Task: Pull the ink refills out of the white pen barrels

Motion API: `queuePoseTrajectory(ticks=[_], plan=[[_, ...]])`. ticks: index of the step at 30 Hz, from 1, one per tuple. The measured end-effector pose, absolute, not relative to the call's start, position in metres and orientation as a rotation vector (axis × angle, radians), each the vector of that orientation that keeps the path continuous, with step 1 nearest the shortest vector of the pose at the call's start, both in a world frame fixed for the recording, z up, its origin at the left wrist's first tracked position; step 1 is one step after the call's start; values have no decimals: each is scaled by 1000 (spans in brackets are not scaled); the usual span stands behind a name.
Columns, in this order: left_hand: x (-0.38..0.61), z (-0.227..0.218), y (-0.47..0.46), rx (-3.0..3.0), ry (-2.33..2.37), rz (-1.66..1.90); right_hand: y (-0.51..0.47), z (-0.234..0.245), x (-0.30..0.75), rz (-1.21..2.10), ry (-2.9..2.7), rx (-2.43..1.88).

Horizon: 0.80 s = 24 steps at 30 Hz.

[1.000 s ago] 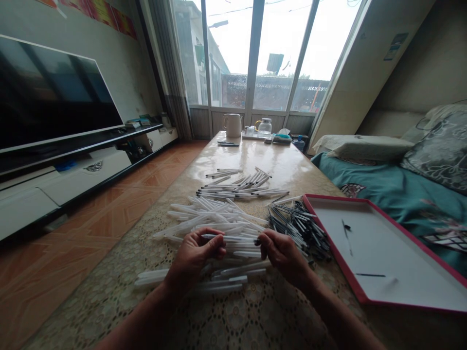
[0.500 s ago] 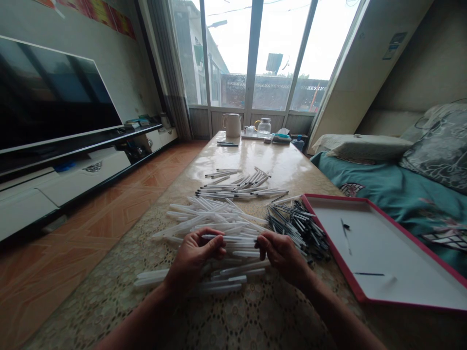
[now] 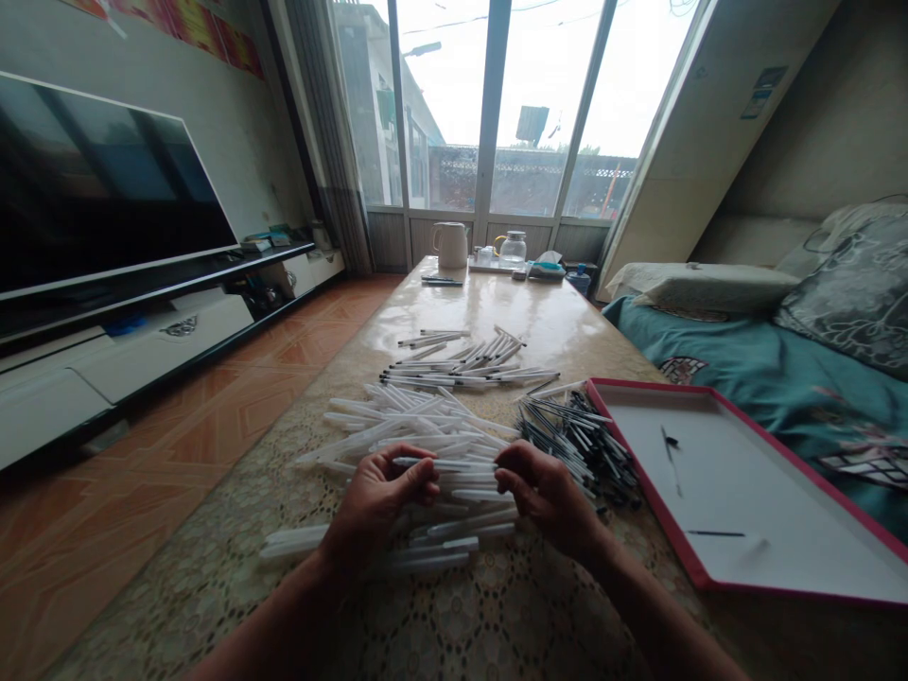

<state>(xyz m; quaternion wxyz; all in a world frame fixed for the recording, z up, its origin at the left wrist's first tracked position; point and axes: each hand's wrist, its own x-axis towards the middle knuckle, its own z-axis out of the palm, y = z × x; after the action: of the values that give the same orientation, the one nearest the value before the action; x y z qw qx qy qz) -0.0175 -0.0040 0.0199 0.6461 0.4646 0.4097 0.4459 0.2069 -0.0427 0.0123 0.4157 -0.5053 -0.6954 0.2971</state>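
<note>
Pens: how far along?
Looks early. Done: a smaller group of dark-tipped pens lies up the table. In hand: the left hand holds a clear barrel, with the right hand at its end. Left: a larger heap of clear barrels and a pile of dark refills.
</note>
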Motion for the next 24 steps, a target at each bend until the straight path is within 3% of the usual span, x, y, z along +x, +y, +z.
queuePoseTrajectory(ticks=[7,13,18,24], plan=[[-18,17,-3,1074,906,1012,-42,12,208,691,-1815,-1268],[-18,18,-3,1058,915,1032,-42,12,206,851,-1682,-1255],[-17,21,-4,1055,930,1039,-41,10,207,733,-1769,-1251],[-17,24,-6,1040,940,1043,-43,11,204,988,-1571,-1229]])
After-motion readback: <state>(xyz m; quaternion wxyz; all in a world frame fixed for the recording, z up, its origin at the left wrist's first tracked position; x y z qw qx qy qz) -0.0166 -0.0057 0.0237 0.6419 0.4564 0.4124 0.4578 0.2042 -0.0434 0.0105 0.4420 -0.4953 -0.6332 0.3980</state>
